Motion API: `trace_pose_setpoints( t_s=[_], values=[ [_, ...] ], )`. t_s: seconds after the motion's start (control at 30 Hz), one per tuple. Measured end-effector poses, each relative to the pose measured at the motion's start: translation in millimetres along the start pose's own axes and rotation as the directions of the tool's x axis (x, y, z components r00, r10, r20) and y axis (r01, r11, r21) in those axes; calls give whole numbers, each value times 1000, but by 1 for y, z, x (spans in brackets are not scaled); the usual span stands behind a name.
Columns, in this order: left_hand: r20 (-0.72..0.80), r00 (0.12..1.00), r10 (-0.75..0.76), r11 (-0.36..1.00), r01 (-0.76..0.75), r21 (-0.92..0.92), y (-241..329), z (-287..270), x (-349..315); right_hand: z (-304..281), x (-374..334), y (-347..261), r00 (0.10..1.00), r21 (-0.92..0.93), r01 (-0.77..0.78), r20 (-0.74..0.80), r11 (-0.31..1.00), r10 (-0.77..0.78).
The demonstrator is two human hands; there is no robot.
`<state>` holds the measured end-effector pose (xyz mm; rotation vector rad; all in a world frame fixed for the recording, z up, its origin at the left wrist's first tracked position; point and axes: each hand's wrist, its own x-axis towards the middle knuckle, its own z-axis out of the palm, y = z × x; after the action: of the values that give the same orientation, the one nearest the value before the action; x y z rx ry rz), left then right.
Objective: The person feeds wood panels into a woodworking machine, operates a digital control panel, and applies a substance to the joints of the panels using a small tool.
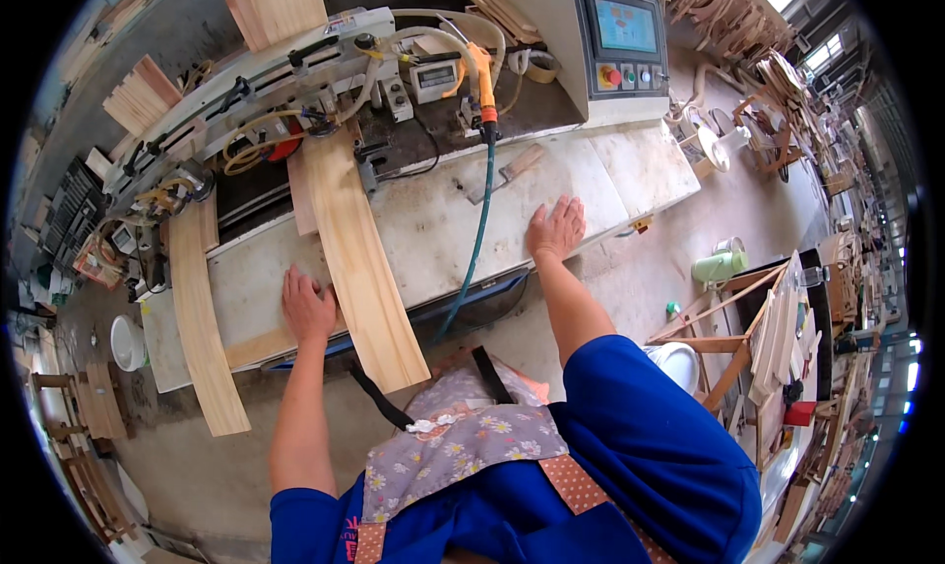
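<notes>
My left hand (308,306) lies on the white machine bench (433,219), fingers stretched out, holding nothing. Just to its right is a long pale wooden board (359,259), whose near end juts past the bench's front edge. My right hand (556,227) rests flat near that front edge, fingers extended and nothing in it. Beyond it on the bench lies a flat tool with a wooden handle (522,162), which looks like a scraper. A second long board (204,318) lies across the bench at the left, its near end also overhanging.
Behind the boards runs a machine rail (246,82) with clamps and hoses. An orange air gun (480,77) hangs with a teal hose (480,234) draped over the bench. A control panel (625,47) stands at the back right. Wood offcuts (783,338) and a green container (719,266) are at the right.
</notes>
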<state>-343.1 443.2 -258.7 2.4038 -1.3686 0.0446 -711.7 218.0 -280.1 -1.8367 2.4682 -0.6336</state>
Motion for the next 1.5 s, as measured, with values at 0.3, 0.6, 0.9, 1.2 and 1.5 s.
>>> trace_pose_setpoints(
  t_s=[0.3, 0.6, 0.9, 1.2, 1.5],
  values=[
    [-1, 1000, 27, 1000, -27, -10, -6, 3, -3, 0, -3, 1, 1000, -9, -8, 26, 1000, 8],
    [-3, 999, 33, 999, -33, -10, -3, -1, -6, 3, -2, 0, 1000, -15, 0, 15, 1000, 0],
    [-8, 999, 45, 998, -45, -39, -4, 2, 1, 7, 5, 4, 998, -13, 29, -56, 999, -29],
    [33, 995, 98, 995, -98, 10, -10, 6, 3, 13, 1, 8, 997, -6, -15, -69, 1000, 14],
    [113, 991, 75, 994, -83, 67, -15, 4, 3, 13, -2, 1, 995, 54, 12, -96, 998, -6]
  ],
)
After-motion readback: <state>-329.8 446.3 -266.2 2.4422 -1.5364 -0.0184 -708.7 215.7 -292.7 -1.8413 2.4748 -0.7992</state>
